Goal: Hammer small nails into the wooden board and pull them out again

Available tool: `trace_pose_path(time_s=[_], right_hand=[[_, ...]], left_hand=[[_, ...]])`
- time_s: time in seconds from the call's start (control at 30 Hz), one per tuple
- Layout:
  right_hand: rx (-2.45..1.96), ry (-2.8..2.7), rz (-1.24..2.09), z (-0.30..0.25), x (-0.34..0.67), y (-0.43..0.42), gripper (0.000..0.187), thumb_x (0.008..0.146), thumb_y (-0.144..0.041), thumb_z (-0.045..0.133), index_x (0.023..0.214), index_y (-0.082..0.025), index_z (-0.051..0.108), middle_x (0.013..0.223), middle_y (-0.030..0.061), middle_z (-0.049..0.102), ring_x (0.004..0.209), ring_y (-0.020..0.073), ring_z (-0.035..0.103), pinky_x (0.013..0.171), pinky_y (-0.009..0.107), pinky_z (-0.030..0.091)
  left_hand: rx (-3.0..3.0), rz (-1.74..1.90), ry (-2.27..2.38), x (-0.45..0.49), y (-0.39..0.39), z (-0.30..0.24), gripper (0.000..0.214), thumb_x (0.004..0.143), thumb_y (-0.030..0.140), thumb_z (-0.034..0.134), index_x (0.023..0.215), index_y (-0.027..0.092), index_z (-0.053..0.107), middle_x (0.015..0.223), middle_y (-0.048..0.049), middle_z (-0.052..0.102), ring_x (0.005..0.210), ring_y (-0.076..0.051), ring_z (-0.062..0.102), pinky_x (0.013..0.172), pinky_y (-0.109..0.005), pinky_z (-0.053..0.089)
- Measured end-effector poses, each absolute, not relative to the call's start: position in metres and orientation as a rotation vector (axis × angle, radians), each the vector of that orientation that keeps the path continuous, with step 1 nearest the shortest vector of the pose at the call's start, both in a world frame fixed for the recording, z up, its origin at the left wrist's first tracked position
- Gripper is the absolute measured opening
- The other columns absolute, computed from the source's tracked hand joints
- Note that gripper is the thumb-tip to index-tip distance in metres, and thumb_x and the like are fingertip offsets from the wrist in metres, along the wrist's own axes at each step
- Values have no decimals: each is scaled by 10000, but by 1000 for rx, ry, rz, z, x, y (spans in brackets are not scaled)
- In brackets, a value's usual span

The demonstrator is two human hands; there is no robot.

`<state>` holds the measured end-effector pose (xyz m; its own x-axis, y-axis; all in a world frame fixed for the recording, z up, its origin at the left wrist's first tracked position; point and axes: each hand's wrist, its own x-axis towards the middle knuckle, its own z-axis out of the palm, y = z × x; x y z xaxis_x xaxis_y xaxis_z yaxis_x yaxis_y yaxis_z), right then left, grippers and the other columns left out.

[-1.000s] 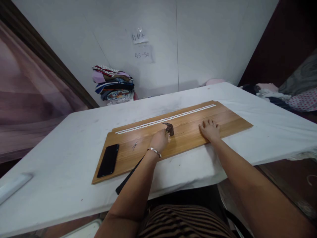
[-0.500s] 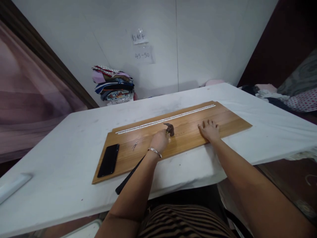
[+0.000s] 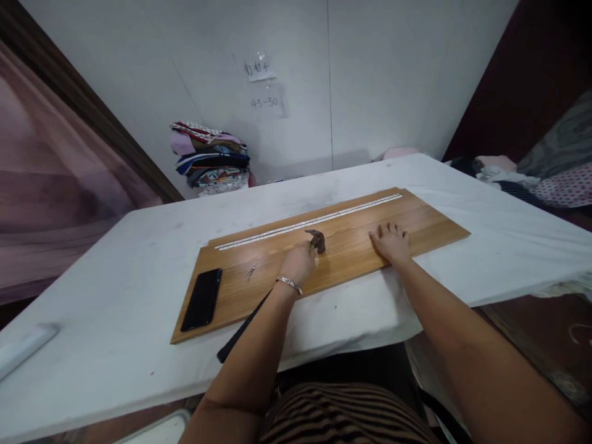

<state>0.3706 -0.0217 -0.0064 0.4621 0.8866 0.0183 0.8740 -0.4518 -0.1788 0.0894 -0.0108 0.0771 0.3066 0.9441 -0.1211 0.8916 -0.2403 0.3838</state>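
My left hand (image 3: 296, 265) grips a claw hammer (image 3: 317, 241) close below its head, with the long dark handle running back under my forearm. The hammer's head is low over a wooden board (image 3: 356, 237), beside a short row of small dark marks; whether it touches the wood I cannot tell. Farther right on the same board, my right hand (image 3: 391, 242) lies with its fingers spread, pressing on the surface. A few loose nails (image 3: 250, 272) rest on the wood to the left of my left hand.
A black phone (image 3: 202, 300) lies at the board's left end. Two white strips (image 3: 309, 223) run along its far side. White cloth covers the table (image 3: 139, 283). Folded clothes (image 3: 213, 157) are stacked at the back left, and a white object (image 3: 28, 348) sits at the left edge.
Both hands and the hammer hold practically the same position. Only a very slight shift of the whole view shows.
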Motion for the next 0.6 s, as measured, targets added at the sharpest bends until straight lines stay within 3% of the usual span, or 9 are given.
trace_pose_path(time_s=[0.6], right_hand=[[-2536, -1546, 96, -7, 369, -22, 628, 1045, -524, 252, 1385, -130, 603, 1560, 208, 489, 1440, 360, 385, 1150, 546, 275]], left_hand=[[2207, 199, 1646, 88, -12, 77, 305, 1024, 294, 466, 1146, 138, 698, 1153, -185, 764, 1067, -273, 723, 854, -313, 500]])
